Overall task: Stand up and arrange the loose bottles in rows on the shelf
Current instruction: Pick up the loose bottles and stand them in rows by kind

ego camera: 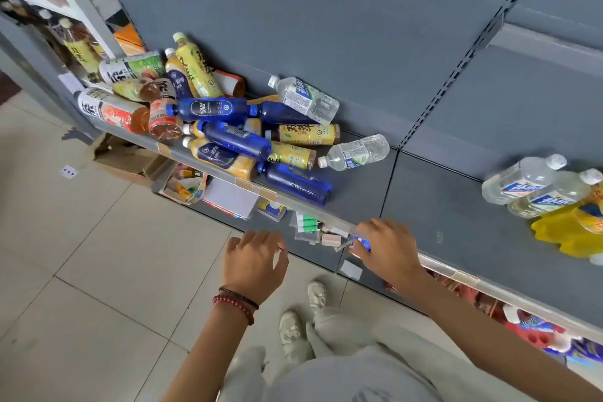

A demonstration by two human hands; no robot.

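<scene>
Your left hand hovers empty, fingers spread, before the shelf, your right hand rests slack-fingered at its front edge, and the loose bottles lie heaped toward its left.

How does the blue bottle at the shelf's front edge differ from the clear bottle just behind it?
The blue bottle is deep blue, blue cap; the clear bottle is see-through, white cap. The blue bottle lies by the front lip; the clear bottle further back. Both lie on their sides.
</scene>
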